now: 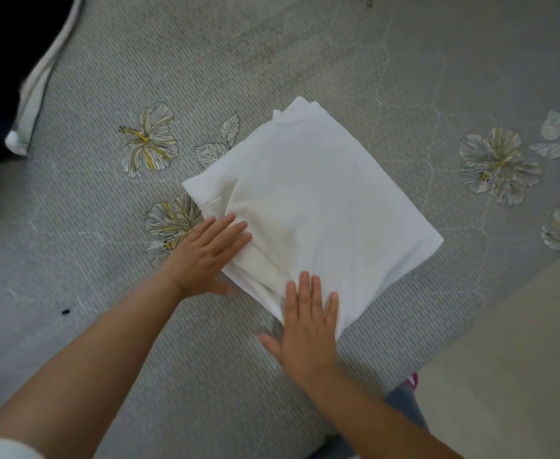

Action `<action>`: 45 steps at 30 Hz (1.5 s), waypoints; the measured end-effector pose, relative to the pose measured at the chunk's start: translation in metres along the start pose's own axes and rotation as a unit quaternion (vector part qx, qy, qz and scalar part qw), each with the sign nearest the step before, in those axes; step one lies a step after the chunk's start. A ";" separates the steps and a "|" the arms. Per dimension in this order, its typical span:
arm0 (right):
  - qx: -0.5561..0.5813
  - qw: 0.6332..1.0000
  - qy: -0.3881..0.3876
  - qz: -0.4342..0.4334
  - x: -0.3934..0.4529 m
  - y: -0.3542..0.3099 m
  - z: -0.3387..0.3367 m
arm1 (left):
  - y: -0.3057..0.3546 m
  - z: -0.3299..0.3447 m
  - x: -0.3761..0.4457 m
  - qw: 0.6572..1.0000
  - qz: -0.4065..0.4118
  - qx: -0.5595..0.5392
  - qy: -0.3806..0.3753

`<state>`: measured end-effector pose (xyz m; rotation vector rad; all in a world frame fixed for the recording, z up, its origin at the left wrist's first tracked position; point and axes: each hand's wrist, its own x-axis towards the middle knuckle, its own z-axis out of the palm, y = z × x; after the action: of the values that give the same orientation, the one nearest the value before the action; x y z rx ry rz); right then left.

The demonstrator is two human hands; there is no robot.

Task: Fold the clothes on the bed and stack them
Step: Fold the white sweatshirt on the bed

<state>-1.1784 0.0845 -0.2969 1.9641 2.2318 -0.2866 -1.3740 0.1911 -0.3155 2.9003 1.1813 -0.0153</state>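
Note:
A white garment (pixel 321 207) lies folded into a rough square, turned like a diamond, in the middle of the bed. My left hand (pixel 205 256) lies flat with straight fingers on its near left edge, thumb tucked at the fold's underside. My right hand (pixel 305 323) rests flat, fingers spread, on the garment's nearest corner. Neither hand grips the cloth.
The bed wears a grey striped cover (pixel 106 276) printed with pale flowers. A dark blanket with a pale border (pixel 36 84) lies at the far left. The bed's edge runs diagonally at lower right, with beige floor (pixel 520 376) beyond it.

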 end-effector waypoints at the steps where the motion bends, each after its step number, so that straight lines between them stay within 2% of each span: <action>1: -0.001 1.000 -0.025 0.018 0.002 -0.004 0.002 | -0.001 0.000 0.003 1.000 0.001 -0.002 -0.015; 4: 0.004 0.998 -0.041 0.037 0.007 -0.006 0.012 | -0.005 0.002 0.011 0.998 0.010 -0.023 -0.054; 9: -0.022 1.000 0.016 -0.005 0.004 0.003 0.033 | -0.007 0.009 0.011 0.992 0.010 -0.044 -0.119; 15: -0.039 0.992 0.070 -0.094 0.016 0.033 0.043 | -0.009 0.019 0.014 0.989 0.001 -0.095 -0.117; 19: -0.037 0.976 0.097 -0.193 0.039 0.075 0.038 | 0.004 0.022 0.019 0.990 -0.011 -0.101 -0.095; 22: -0.043 0.963 0.093 -0.251 0.067 0.112 0.027 | 0.021 0.025 0.032 0.990 -0.053 -0.098 -0.086; 28: -0.070 0.956 0.037 -0.283 0.098 0.146 0.000 | 0.041 0.023 0.060 0.981 -0.116 -0.132 -0.076; 31: -0.083 0.965 0.050 -0.242 0.085 0.134 0.003 | 0.042 0.026 0.060 0.981 -0.118 -0.132 -0.080; 34: -0.095 0.979 0.074 -0.166 0.076 0.115 0.012 | 0.042 0.028 0.062 0.988 -0.103 -0.100 -0.052; 36: -0.101 0.980 0.086 -0.146 0.075 0.107 0.016 | 0.043 0.030 0.063 0.990 -0.104 -0.088 -0.040; 42: -0.079 0.949 0.197 -0.232 0.099 0.130 0.034 | 0.036 0.038 0.064 0.996 -0.070 -0.014 0.054; 45: -0.066 0.936 0.225 -0.262 0.112 0.139 0.038 | 0.031 0.040 0.068 0.992 -0.043 0.004 0.117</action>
<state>-1.0550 0.1998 -0.3667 1.4383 2.9509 0.2874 -1.3037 0.2158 -0.3565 2.9181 1.3393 0.3295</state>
